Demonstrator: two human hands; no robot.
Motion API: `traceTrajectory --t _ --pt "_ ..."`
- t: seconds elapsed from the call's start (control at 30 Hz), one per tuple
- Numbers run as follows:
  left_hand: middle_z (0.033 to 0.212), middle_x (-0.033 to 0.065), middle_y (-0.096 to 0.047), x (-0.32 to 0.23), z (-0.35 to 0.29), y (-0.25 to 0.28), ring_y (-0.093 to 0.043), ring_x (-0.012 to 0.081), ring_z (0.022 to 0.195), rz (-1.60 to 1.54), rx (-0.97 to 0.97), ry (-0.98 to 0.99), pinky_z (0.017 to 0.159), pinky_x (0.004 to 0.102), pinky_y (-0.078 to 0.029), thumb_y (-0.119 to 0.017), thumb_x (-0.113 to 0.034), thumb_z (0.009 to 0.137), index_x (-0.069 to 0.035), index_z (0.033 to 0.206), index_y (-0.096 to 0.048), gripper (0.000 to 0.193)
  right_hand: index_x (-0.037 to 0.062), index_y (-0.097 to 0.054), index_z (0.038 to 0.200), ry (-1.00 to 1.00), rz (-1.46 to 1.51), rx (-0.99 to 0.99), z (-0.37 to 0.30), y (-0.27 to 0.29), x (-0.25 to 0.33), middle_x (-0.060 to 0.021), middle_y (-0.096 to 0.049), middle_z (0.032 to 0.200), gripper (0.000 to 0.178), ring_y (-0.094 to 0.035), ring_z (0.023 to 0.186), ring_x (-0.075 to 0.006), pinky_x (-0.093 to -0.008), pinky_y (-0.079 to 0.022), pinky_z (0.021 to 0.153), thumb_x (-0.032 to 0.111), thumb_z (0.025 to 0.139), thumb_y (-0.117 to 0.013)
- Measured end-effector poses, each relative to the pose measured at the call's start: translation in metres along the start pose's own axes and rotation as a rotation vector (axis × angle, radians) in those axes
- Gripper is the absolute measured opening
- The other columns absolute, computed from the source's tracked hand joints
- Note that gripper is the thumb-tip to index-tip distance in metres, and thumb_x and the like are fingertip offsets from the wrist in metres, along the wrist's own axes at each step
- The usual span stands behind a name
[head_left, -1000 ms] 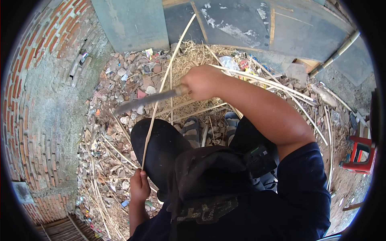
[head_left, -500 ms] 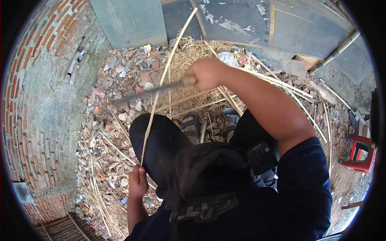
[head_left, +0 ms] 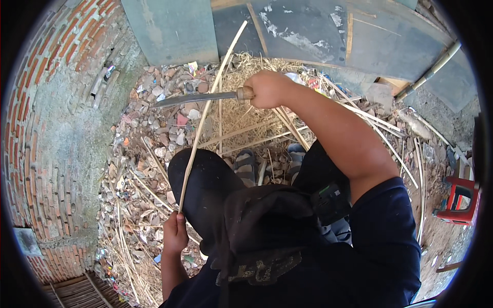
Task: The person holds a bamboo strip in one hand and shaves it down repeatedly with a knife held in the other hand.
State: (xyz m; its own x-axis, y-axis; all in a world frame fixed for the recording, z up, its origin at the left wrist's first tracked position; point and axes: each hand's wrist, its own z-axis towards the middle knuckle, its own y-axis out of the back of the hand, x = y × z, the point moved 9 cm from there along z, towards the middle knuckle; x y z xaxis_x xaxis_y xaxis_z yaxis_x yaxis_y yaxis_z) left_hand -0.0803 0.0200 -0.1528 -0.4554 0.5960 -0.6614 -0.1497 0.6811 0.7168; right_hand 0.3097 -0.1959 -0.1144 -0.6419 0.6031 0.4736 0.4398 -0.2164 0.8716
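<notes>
My left hand (head_left: 175,232) grips the lower end of a long pale wooden strip (head_left: 199,128), which runs up and away across my left knee, its far end raised toward the back panels. My right hand (head_left: 268,90) is wrapped round the wooden handle of a machete (head_left: 197,98). The blade points left and crosses the strip in its upper half; whether the edge touches it I cannot tell. Beneath, a heap of curly pale shavings (head_left: 244,77) lies beyond my sandalled feet.
Rubble (head_left: 154,128) and litter cover the ground. Loose strips (head_left: 123,241) lie at the left and several more at the right. A brick wall (head_left: 56,143) rises on the left, grey panels (head_left: 303,33) stand at the back, and a red plastic stool (head_left: 457,200) is at the far right.
The machete has moved farther up the strip, away from me, its tip swinging outward to lie nearly level. My left hand keeps its hold on the strip.
</notes>
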Motion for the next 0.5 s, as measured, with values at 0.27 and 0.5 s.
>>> traceTrajectory --t 0.27,0.5 --pt "0.059 0.003 -0.047 -0.005 -0.008 0.001 -0.047 0.0122 0.055 0.064 -0.07 -0.077 0.051 0.0323 -0.037 -0.038 -0.042 0.107 -0.003 0.081 -0.05 0.049 0.01 -0.07 0.094 0.092 -0.099 0.069 -0.005 -0.008 0.028 -0.0145 -0.069 0.086 0.021 -0.069 0.087 -0.0338 -0.0478 -0.055 0.078 0.018 0.075 -0.065" --pt "0.06 0.0002 -0.045 -0.013 -0.003 0.0 -0.042 0.0093 0.056 -0.016 -0.039 -0.051 0.051 0.0299 -0.034 -0.039 -0.043 0.107 -0.005 0.078 -0.047 0.048 0.0104 -0.069 0.091 0.027 -0.109 -0.087 -0.005 0.013 0.002 -0.0137 -0.069 0.083 0.021 -0.069 0.084 -0.035 -0.0473 -0.055 0.074 0.018 0.073 -0.066"
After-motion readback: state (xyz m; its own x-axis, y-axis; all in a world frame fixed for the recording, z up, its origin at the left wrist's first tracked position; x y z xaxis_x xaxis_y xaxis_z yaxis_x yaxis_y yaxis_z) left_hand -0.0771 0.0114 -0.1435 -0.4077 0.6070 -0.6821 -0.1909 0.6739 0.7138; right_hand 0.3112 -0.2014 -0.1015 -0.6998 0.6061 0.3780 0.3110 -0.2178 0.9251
